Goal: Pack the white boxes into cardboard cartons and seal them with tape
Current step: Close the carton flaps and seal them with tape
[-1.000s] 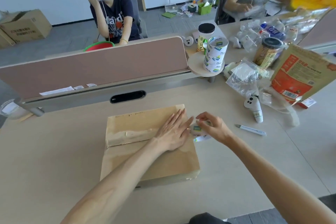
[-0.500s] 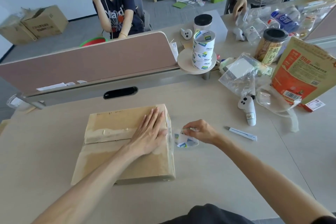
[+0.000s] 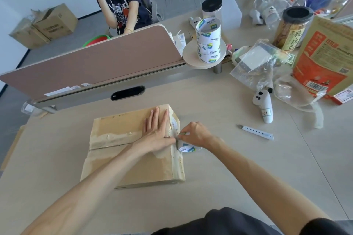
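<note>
A flat cardboard carton (image 3: 133, 166) lies closed on the desk in front of me, with tape along its top seam. My left hand (image 3: 156, 133) presses flat on the carton's top near its right edge, fingers straight. My right hand (image 3: 196, 135) grips a tape roll (image 3: 187, 148) with a white and blue core, held against the carton's right side. No white boxes are visible.
A white utility knife (image 3: 256, 131) lies right of the carton, with a white controller (image 3: 264, 107) beyond it. Three tape rolls (image 3: 208, 39) are stacked on a round stand. Snack bags and jars (image 3: 290, 28) crowd the right. A pink divider (image 3: 91, 63) stands behind, a seated person beyond.
My right hand has brought the tape roll back against the carton's right side. My left hand stays flat on top near that edge.
</note>
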`<state>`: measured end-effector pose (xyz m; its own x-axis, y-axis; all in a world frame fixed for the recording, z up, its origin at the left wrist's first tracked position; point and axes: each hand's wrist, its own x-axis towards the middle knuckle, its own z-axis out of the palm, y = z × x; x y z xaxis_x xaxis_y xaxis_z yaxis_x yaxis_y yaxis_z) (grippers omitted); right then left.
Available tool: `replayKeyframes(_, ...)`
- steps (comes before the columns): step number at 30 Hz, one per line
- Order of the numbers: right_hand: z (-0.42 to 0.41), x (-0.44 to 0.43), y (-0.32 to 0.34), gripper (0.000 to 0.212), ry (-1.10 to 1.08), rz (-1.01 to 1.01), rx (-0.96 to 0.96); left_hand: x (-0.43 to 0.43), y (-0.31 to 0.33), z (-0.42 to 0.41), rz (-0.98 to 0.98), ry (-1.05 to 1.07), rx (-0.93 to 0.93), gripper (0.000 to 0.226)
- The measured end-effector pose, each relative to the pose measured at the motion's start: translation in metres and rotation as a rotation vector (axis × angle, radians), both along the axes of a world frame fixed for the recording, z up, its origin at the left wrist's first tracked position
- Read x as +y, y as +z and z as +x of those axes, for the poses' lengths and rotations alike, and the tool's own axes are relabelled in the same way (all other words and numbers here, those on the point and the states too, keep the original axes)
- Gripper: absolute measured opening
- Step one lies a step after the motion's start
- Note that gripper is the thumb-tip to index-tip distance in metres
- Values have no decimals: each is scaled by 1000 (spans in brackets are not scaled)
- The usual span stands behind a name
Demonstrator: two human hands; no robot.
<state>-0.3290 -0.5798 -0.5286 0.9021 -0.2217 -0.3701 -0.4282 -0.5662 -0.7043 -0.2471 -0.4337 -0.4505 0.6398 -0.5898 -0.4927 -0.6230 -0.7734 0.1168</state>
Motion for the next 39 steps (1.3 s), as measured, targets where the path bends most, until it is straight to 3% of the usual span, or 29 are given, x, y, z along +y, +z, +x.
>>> replayKeyframes(3,0,4,4,19,6,-58,10,-3,-1,-1,28,17,-4,108)
replayKeyframes(9,1,8,8,28,54,-110,46,-5,1,-3,42,34,-6,110)
replayKeyframes(12,-7,1,4,32,26,55,28,-5,2,-2,47,33,-5,110)
replayKeyframes(15,-26,-13,-5,36,-149,194,-89,-5,5,-4,65,22,4,114)
replayKeyframes(18,-50,-36,-22,31,-289,-113,-211,-4,6,-4,68,12,8,116)
replayKeyframes(20,-70,-52,-33,29,-385,-314,-197,-3,4,-3,70,2,-2,115)
replayKeyframes(24,-107,-76,-51,35,-500,-566,9,-3,5,-2,74,-2,0,116)
replayKeyframes(28,-126,-92,-59,42,-403,-676,233,-3,6,-3,86,-10,-3,117)
replayKeyframes(31,-126,-99,-59,39,-349,-626,199,1,7,-4,83,-40,2,116)
replayKeyframes(35,-107,-94,-46,26,-367,-380,27,4,6,-4,90,-52,-11,118)
replayKeyframes(39,-78,-72,-24,26,-321,-169,-150,-3,4,-8,110,-32,-48,118)
